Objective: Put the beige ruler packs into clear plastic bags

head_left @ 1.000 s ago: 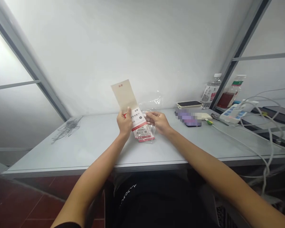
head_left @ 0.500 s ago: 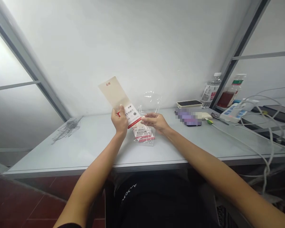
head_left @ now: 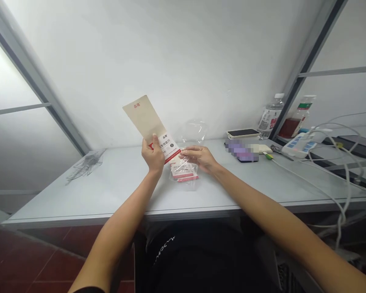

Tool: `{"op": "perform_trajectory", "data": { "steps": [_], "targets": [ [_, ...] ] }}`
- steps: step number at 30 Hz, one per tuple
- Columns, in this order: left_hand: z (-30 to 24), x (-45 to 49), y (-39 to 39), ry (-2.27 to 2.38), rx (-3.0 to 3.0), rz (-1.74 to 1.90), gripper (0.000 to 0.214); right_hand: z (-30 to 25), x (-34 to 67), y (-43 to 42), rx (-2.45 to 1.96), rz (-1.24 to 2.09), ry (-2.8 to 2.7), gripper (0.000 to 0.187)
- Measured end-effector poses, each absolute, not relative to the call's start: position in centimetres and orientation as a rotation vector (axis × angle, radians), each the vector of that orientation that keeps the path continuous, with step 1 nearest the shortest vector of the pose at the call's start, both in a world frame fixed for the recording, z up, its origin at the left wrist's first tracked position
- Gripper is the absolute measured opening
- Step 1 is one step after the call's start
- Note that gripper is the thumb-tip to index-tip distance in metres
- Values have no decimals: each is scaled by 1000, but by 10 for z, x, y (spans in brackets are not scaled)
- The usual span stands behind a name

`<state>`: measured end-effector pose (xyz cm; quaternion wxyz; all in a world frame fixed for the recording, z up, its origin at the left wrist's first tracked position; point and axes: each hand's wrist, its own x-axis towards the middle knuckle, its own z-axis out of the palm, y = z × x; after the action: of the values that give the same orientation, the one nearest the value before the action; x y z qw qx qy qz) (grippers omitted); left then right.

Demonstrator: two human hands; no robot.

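Observation:
My left hand (head_left: 152, 156) is closed on a long beige card (head_left: 146, 120) with a white and red printed lower end, held up and tilted to the left above the desk. My right hand (head_left: 199, 158) pinches the mouth of a clear plastic bag (head_left: 192, 131) just right of the card's lower end. Under both hands a small pile of the same red-edged cards in clear bags (head_left: 183, 173) lies on the grey desk (head_left: 125, 191).
Loose clear wrappers (head_left: 85, 163) lie at the desk's far left. At the back right are a phone on a box (head_left: 243, 133), a blurred purple item (head_left: 242, 151), two bottles (head_left: 270, 116), a power strip (head_left: 299, 144) and white cables (head_left: 338, 187). Metal frame posts flank the desk.
My left hand has carried the card up and to the left, tilting it further. The clear bag in my right hand has sunk lower and the hand has shifted slightly left.

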<state>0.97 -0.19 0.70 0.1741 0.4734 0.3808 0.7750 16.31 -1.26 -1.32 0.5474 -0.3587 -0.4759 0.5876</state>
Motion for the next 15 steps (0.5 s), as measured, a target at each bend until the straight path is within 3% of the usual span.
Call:
{"op": "perform_trajectory", "data": {
  "steps": [15],
  "targets": [
    [-5,17,-9,1153,1581,2028,29,-20,158,-8,-733,1390,-1039,19]
  ]
}}
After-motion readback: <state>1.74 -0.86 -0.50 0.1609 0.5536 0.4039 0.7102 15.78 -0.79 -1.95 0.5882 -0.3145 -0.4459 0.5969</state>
